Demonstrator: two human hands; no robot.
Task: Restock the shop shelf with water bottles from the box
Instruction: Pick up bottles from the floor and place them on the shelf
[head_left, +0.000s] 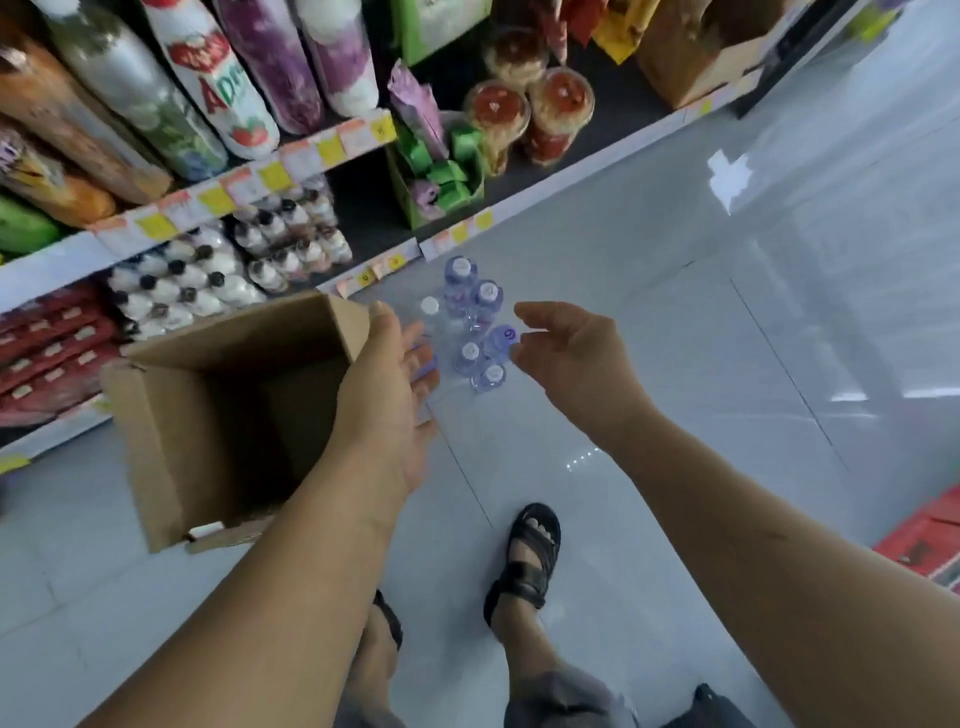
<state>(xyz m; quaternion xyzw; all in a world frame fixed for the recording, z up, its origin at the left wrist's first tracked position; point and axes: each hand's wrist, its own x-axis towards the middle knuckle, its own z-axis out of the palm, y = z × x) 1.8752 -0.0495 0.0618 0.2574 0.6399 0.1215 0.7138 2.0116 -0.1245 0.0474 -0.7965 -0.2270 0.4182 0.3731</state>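
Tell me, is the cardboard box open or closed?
Open. The cardboard box has its flaps spread and its dark inside showing; no bottles are visible in it.

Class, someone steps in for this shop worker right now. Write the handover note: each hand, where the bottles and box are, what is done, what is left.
Left hand: open, empty, beside the cardboard box.
Right hand: open, empty, hovering over the water bottles.
Box: on the floor by the shelf, looks empty.
Bottles: standing in a cluster on the floor tiles, just in front of the bottom shelf.
Done: bottles appear to be out of the box.
Left: lift the floor bottles onto the shelf.
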